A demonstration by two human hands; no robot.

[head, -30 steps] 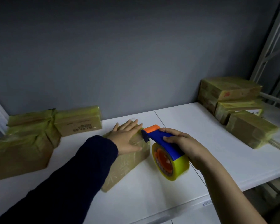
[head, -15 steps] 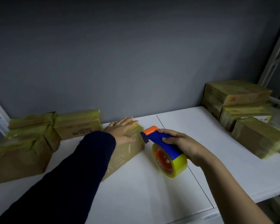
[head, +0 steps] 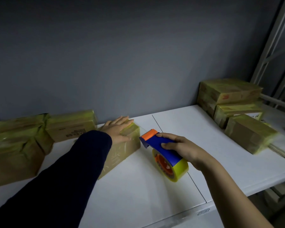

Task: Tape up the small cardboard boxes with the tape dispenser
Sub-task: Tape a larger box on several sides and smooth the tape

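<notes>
Gripping the dispenser by its blue handle with the right hand, fingers curled over the top and thumb wrapped round the near side. Aiming the orange cutter end to 10 o'clock, just beside the right end of the box; touching or not, cannot tell. Trailing the yellow roll at the dispenser's 5 o'clock end, low over the table. Pressing down on the box's far end with the left hand, palm flat, fingers straight and pointing to 1 o'clock, forearm in a dark sleeve hiding part of the top. Lying mid-table at 9 o'clock of the dispenser, that box, long side running from 7 to 1 o'clock, coated in yellowish tape. At 9 o'clock of it, near the wall, a left pile of taped boxes. At 2 o'clock of the dispenser, well apart, a right pile, stacked at the back with one box in front.
</notes>
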